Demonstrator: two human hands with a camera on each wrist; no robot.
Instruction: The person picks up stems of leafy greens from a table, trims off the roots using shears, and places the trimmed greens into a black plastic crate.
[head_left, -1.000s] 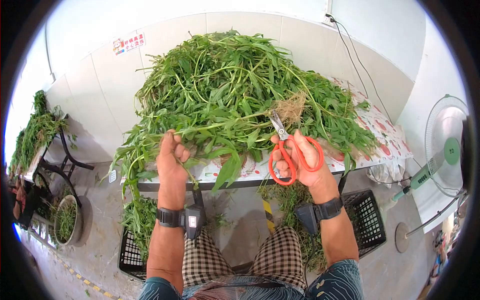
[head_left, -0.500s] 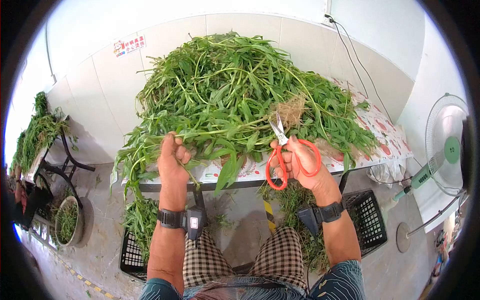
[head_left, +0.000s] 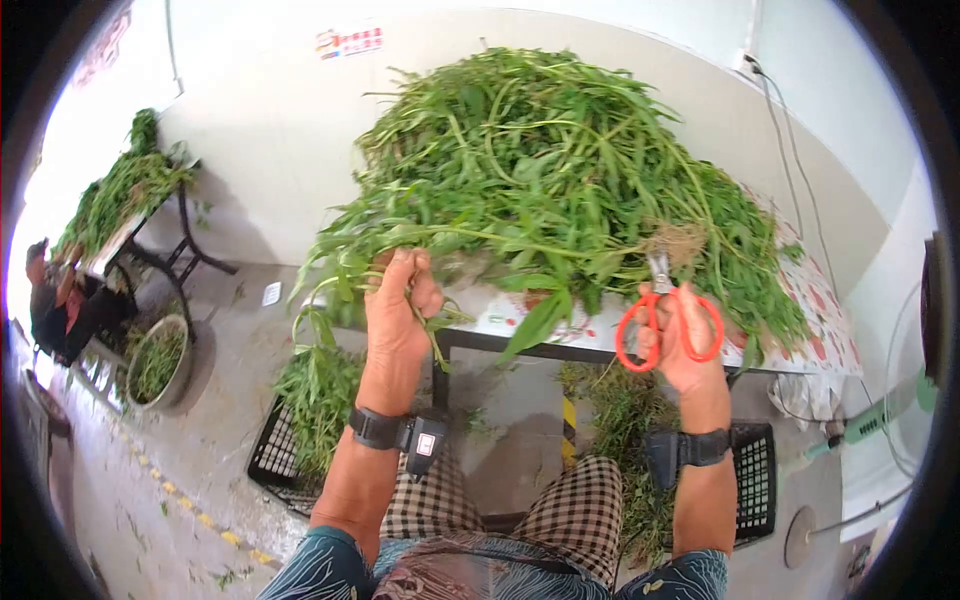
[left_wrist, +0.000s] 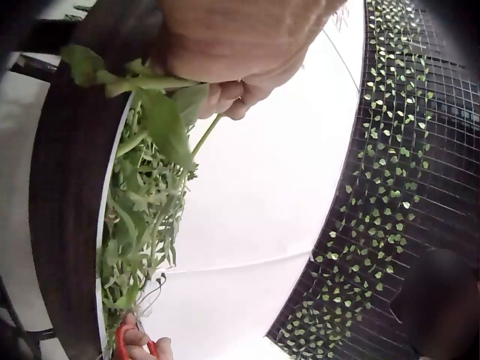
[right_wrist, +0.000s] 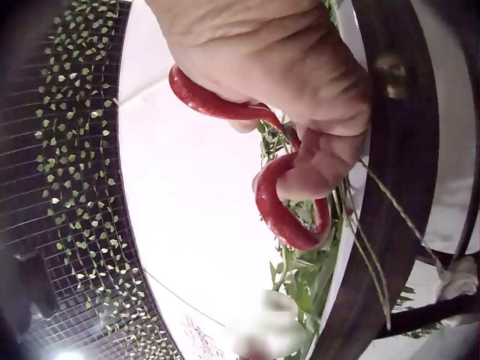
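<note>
My left hand [head_left: 398,330] grips a long leafy stem [head_left: 520,241] at the front left of a big heap of cut greens [head_left: 540,150]. The stem runs right to a tuft of dry, brown roots [head_left: 676,243]. My right hand [head_left: 692,368] holds red-handled scissors [head_left: 659,272], fingers through the loops, the blades close together at the roots. In the left wrist view, a leafy shoot [left_wrist: 166,124] hangs by the left hand's fingers. The right wrist view shows the red handle [right_wrist: 292,234] around the fingers; the blades are hidden there.
The heap lies on a table with a patterned cloth [head_left: 815,320]. Below stand black crates [head_left: 755,480] with greens. To the left are another table of greens [head_left: 130,205], a round tub [head_left: 138,395] and a seated person [head_left: 65,310]. A fan stand [head_left: 800,535] is at right.
The head view has turned left, so the scene sits further right. The scissors' blades, spread apart half a second ago, are now close together at the roots. The left hand keeps its grip.
</note>
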